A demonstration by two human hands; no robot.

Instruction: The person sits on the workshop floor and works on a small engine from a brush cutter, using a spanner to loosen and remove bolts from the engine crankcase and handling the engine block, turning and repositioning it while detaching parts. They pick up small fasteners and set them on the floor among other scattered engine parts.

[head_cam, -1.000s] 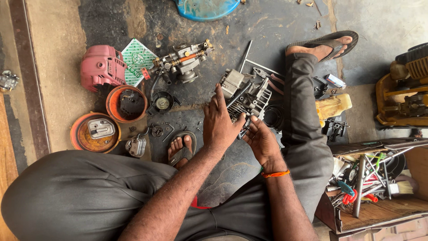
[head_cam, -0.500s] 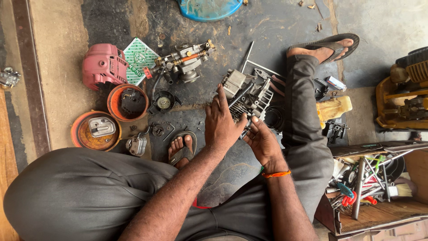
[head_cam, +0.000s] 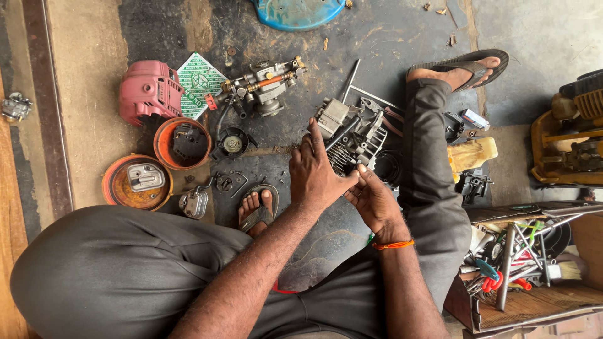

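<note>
A small grey engine block [head_cam: 353, 135] with cooling fins rests on the dark floor between my legs. My left hand [head_cam: 315, 172] lies over its near left side, fingers closed on the casing. Cupped under the block's near edge is my right hand [head_cam: 372, 198], thumb touching the fins; an orange thread circles that wrist. What the fingers press underneath is hidden.
Left of the block lie a carburettor assembly [head_cam: 264, 85], a red engine cover [head_cam: 149, 91], two orange round housings [head_cam: 182, 141] [head_cam: 135, 183] and a silver muffler [head_cam: 193, 202]. A wooden toolbox [head_cam: 515, 270] with tools sits at the right, a yellow machine [head_cam: 568, 138] beyond it.
Both hands stay on the engine block; the view has shifted slightly and the fingers have adjusted a little on the casing.
</note>
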